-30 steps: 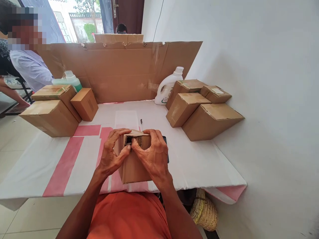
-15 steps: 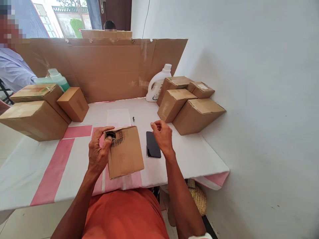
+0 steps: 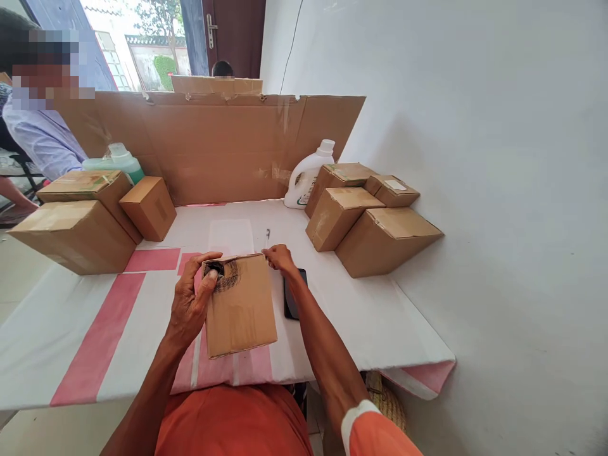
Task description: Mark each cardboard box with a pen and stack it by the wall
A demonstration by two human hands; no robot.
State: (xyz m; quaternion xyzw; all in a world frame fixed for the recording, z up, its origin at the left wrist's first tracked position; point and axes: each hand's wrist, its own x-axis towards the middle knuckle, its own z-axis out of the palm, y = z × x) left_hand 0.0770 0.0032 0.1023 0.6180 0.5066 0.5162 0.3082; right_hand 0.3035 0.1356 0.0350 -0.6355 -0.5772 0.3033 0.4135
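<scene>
My left hand [image 3: 192, 297] grips a small cardboard box [image 3: 243, 316] at its upper left corner, fingers behind and thumb in front. Under the thumb lies a black patch [image 3: 216, 268], with dark scribbled strokes on the cardboard beside it. At the box's upper right corner, my right hand [image 3: 279, 258] has its fingers pinched on the lower end of a thin clear pen [image 3: 267, 236] with a dark tip. Partly covered by my right forearm, a black phone [image 3: 289, 297] rests on the table.
Several cardboard boxes stand at the left [image 3: 78, 231] and right [image 3: 380, 234]. A white jug [image 3: 306, 177] and a green-liquid bottle [image 3: 121, 163] stand behind them. A cardboard panel [image 3: 223, 149] spans the back. One person in a light shirt [image 3: 47, 139] sits beyond at left.
My right hand has moved left from above the phone to the pen and closed on it. My left hand keeps its hold on the box. The view has shifted slightly.
</scene>
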